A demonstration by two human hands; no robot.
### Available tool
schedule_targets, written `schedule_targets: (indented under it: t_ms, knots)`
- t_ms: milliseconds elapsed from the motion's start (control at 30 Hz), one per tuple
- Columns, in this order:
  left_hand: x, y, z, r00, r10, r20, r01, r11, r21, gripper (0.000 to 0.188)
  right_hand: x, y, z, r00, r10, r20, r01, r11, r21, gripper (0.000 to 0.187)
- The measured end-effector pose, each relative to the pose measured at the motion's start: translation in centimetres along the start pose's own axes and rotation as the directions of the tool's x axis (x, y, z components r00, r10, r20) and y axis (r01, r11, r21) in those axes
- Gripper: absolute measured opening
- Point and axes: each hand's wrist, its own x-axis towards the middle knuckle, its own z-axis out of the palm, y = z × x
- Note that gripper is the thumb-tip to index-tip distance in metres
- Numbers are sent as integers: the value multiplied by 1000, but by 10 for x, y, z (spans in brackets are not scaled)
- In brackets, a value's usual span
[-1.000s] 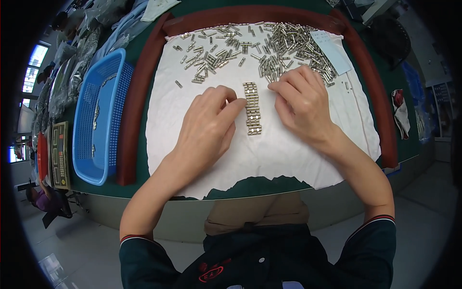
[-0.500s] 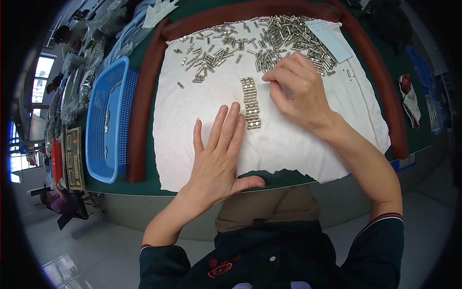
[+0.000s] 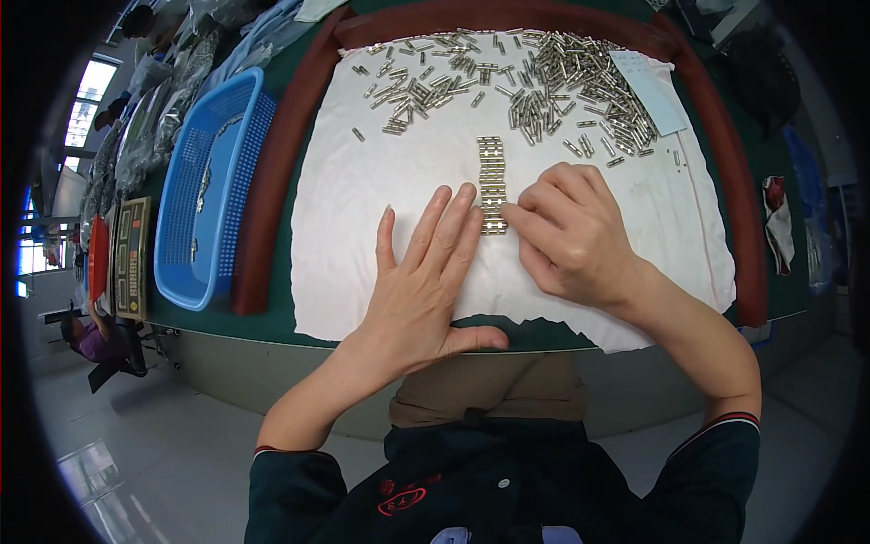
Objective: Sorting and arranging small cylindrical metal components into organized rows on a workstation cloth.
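Observation:
A narrow column of silvery metal links [image 3: 491, 172], like a watch band, lies lengthwise on the white cloth [image 3: 362, 227]. My left hand [image 3: 417, 281] rests flat to its left with fingers stretched out, the fingertips along the column's lower left edge. On the other side, my right hand [image 3: 575, 236] is closed with curled fingers. Its index fingertip meets the right edge of the column near the lower end. Whatever those fingers may hold is hidden. Beyond the hands lies a large heap of loose metal links [image 3: 589, 82], with more links [image 3: 426, 95] scattered to its left.
Padded dark red bars [image 3: 281, 172] border the cloth at left, back and right. A pale blue paper slip [image 3: 651, 95] lies by the heap. Left of the bars stand a blue plastic basket [image 3: 231, 195] and a flat box [image 3: 131, 258]. A crumpled cloth [image 3: 778, 222] lies at right.
My right hand has come down from beside the heap to the lower end of the column, its fingers now curled. My left hand stays flat beside the links. The whole view has shifted slightly.

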Motion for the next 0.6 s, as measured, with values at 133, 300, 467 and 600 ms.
schedule_targets:
  t_ms: [133,300,467,600]
  knots:
    - [-1,-1,0,1000,16,13,-16,1000,19,119,-7,-10,-5,998,42,42,-38,996,-84,38]
    - [0,-2,2,1000,26,-8,-25,1000,6,115,-9,-12,-7,993,70,98,-64,996,-62,44]
    - [-1,-1,0,999,32,7,-33,999,32,112,-10,-12,-7,993,37,114,-29,997,-65,43]
    - [-4,-1,-1,1000,28,9,-28,999,25,111,-7,-13,-8,995,-14,97,23,995,-93,31]
